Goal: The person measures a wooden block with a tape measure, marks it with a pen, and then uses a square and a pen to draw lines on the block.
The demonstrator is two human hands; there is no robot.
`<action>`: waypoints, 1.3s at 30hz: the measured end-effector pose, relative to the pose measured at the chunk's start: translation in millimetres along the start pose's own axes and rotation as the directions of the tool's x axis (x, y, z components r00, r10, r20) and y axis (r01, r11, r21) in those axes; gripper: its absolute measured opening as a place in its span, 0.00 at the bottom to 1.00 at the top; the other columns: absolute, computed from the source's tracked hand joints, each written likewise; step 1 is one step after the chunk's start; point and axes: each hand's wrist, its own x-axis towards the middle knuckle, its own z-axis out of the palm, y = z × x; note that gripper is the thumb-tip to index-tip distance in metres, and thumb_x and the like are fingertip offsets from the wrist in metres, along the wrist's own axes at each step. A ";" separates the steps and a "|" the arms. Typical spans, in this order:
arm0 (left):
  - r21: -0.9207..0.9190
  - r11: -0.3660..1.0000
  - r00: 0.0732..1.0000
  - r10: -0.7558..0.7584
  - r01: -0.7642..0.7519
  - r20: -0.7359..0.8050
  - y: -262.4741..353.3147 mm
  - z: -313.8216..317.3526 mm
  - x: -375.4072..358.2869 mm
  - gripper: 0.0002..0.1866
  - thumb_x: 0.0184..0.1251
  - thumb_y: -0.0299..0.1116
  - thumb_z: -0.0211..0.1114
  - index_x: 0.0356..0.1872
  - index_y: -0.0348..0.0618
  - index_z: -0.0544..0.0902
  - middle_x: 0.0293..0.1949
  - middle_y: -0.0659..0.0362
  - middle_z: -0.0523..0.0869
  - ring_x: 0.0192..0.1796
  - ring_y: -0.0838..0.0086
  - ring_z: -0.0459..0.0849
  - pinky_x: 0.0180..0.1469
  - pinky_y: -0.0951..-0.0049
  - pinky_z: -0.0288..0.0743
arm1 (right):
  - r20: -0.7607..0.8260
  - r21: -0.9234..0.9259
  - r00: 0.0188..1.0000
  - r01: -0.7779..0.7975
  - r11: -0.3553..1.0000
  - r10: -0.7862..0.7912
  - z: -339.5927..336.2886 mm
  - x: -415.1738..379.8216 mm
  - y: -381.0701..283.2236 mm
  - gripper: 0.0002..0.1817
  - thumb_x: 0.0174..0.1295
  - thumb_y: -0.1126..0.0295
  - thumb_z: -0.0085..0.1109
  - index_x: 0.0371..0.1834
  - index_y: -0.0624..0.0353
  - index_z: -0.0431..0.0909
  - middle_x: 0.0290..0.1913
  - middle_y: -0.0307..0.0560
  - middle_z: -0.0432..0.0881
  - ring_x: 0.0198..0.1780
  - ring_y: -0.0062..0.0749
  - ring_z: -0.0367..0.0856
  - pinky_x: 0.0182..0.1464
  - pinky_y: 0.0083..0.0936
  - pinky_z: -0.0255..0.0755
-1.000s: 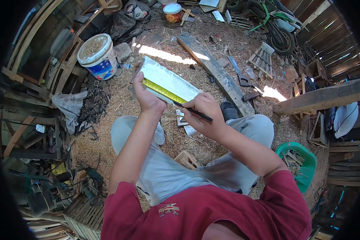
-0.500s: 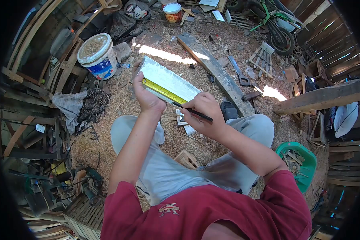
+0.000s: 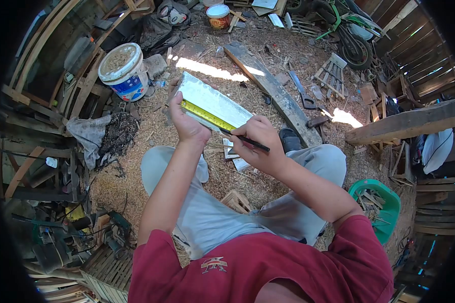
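My left hand [image 3: 189, 126] is closed around the left end of a whitish board [image 3: 215, 96], its thumb on the near edge and its other fingers hidden underneath. A yellow tape measure blade [image 3: 207, 115] lies along the near side of that board, under the thumb at one end. In my right hand [image 3: 264, 139] a black pen or pencil [image 3: 254, 144] is pinched, its tip at the board's near edge beside the tape. The fingers of this hand also rest against the board's right end. Whether the tape's case is there is hidden.
Sawdust covers the ground. A long plank [image 3: 273, 86] lies ahead, with a handsaw [image 3: 302, 91] and a hammer [image 3: 317, 121] close by. A white bucket [image 3: 131, 86] stands left, a green tub [image 3: 393, 202] of wood scraps right. A wooden beam [image 3: 404, 123] juts in from the right.
Both hands keep their grip. The board and my left hand have shifted very slightly, and the pen tip stays at the board's near edge.
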 end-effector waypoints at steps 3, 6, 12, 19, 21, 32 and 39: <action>0.031 1.000 1.000 -0.001 0.000 0.015 0.3 -1.8 1.6 0.31 0.73 0.53 0.50 0.69 0.44 0.73 0.57 0.43 0.85 0.59 0.48 0.85 0.65 0.46 0.77 | -0.013 0.000 1.000 0.016 1.000 -0.016 1.6 0.6 0.9 0.09 0.54 0.77 0.74 0.36 0.58 0.84 0.29 0.42 0.83 0.33 0.40 0.82 0.48 0.35 0.72; 0.054 0.998 1.000 0.023 -0.022 0.000 1.2 6.9 -2.9 0.32 0.72 0.54 0.49 0.67 0.41 0.74 0.56 0.42 0.85 0.59 0.48 0.85 0.65 0.47 0.77 | -0.024 -0.007 0.999 0.042 0.999 -0.042 1.7 1.7 -0.1 0.09 0.54 0.76 0.74 0.36 0.58 0.83 0.29 0.42 0.82 0.33 0.39 0.82 0.48 0.35 0.72; 0.024 0.998 0.998 -0.060 0.060 -0.018 -0.1 3.8 -3.0 0.34 0.72 0.55 0.47 0.62 0.33 0.77 0.55 0.42 0.86 0.58 0.49 0.86 0.65 0.49 0.77 | -0.001 -0.008 1.000 0.003 1.000 -0.003 -0.1 -1.1 -0.6 0.08 0.54 0.75 0.74 0.35 0.57 0.83 0.29 0.42 0.83 0.34 0.41 0.82 0.48 0.37 0.73; 0.072 0.997 1.000 -0.020 0.019 0.012 -0.6 -0.2 -0.3 0.35 0.71 0.55 0.47 0.63 0.33 0.77 0.55 0.42 0.86 0.58 0.50 0.86 0.65 0.50 0.77 | -0.039 0.019 0.999 0.032 0.999 -0.031 1.1 0.7 -2.2 0.08 0.55 0.75 0.74 0.36 0.58 0.83 0.27 0.43 0.83 0.30 0.40 0.82 0.39 0.35 0.74; 0.045 0.999 1.000 -0.026 0.026 0.007 0.4 1.7 -0.9 0.35 0.72 0.55 0.47 0.63 0.33 0.77 0.55 0.42 0.85 0.58 0.50 0.85 0.65 0.50 0.77 | -0.026 0.030 1.000 0.008 1.000 -0.007 1.5 -1.1 -1.8 0.08 0.57 0.74 0.74 0.36 0.58 0.83 0.27 0.44 0.83 0.28 0.39 0.83 0.35 0.33 0.74; 0.033 0.999 1.000 -0.024 0.023 0.021 1.4 2.0 -2.8 0.33 0.74 0.54 0.48 0.65 0.36 0.75 0.56 0.43 0.85 0.60 0.47 0.84 0.66 0.49 0.76 | -0.016 0.050 0.998 -0.064 0.997 0.065 4.4 -5.7 -0.5 0.08 0.61 0.74 0.73 0.39 0.61 0.82 0.24 0.43 0.81 0.23 0.30 0.82 0.27 0.26 0.73; 0.042 0.999 1.000 -0.006 0.006 0.017 1.4 4.0 -4.6 0.33 0.73 0.53 0.49 0.67 0.37 0.74 0.57 0.44 0.84 0.60 0.47 0.84 0.66 0.48 0.76 | -0.020 0.048 0.998 -0.061 0.997 0.062 3.1 -5.1 -1.8 0.08 0.62 0.74 0.73 0.39 0.61 0.82 0.23 0.43 0.82 0.23 0.29 0.82 0.27 0.25 0.73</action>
